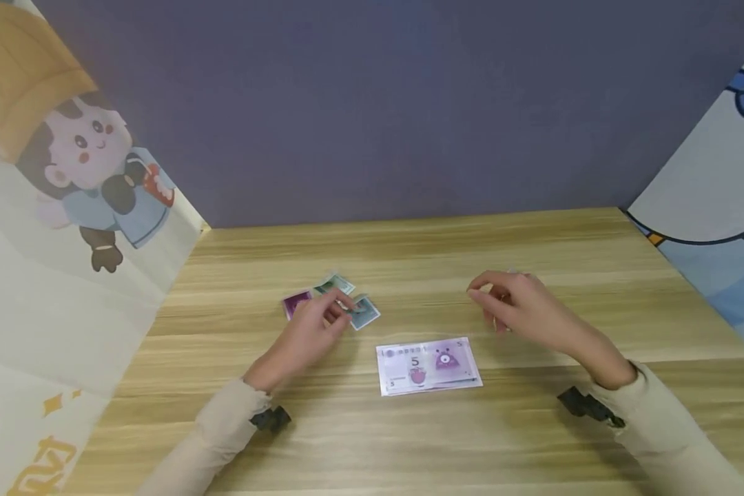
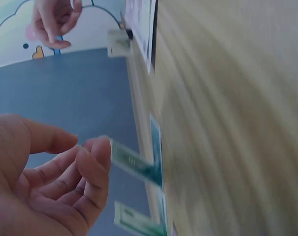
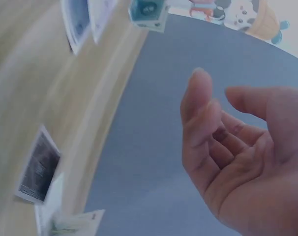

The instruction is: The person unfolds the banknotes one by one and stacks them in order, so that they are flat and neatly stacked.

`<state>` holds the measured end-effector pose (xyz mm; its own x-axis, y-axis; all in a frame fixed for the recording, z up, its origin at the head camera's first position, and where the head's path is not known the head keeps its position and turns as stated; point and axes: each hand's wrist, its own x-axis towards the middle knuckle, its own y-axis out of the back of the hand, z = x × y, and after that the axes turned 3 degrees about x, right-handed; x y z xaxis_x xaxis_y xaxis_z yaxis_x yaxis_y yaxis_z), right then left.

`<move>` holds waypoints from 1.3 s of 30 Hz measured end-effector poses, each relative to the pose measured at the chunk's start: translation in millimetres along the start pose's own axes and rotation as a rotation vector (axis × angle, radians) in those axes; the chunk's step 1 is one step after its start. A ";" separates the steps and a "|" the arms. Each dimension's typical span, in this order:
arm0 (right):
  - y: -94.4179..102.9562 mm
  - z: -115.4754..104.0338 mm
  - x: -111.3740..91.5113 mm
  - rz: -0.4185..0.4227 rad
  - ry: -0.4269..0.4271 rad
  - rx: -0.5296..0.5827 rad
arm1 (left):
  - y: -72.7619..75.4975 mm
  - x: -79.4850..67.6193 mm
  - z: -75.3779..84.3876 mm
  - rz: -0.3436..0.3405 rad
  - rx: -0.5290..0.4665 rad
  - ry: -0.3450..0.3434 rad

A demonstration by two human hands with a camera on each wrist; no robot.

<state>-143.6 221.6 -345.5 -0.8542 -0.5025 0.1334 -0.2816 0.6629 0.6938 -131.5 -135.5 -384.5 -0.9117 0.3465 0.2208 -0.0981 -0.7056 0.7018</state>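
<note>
My left hand (image 1: pixel 313 327) hovers low over the left part of the table, fingers loosely bent. Its fingertips overlap the raised flap of a folded blue-green play banknote (image 1: pixel 364 314). Beside that lie a folded green banknote (image 1: pixel 337 283) and a dark purple one (image 1: pixel 297 302), partly behind the hand. In the left wrist view a gap shows between thumb and index finger. My right hand (image 1: pixel 521 306), loosely curled, holds nothing above the right side. Under it, the right wrist view shows a dark banknote (image 3: pixel 40 166) and a folded pale one (image 3: pixel 77 223), mostly hidden in the head view.
A small stack of flat purple banknotes (image 1: pixel 430 365), the top one marked 5, lies between my forearms. The wood-grain table (image 1: pixel 409 448) ends at a dark blue panel (image 1: pixel 409 117) at the back. Printed cartoon walls stand at both sides.
</note>
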 end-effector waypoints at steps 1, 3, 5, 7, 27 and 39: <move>2.6 -0.2 1.9 0.019 0.010 -0.010 | 2.2 1.4 -1.4 0.028 0.012 0.002; 6.9 -0.2 6.4 0.057 0.022 -0.019 | 6.1 4.6 -4.1 0.088 0.033 0.005; 10.7 -0.1 11.7 0.090 0.027 -0.013 | 9.8 8.0 -7.4 0.142 0.050 0.009; 13.9 0.4 17.3 0.123 0.029 -0.010 | 13.4 11.0 -10.7 0.184 0.057 0.010; 44.4 32.0 32.9 0.383 -0.006 -0.091 | 27.4 28.7 -10.7 0.232 0.053 0.045; 47.7 68.4 25.5 0.164 -0.169 -0.358 | 25.2 56.8 8.6 0.206 0.002 0.008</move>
<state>-208.7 278.4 -357.4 -0.9429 -0.2890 0.1655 0.0080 0.4772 0.8788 -182.3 -128.2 -348.5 -0.9154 0.1900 0.3548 0.0917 -0.7599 0.6435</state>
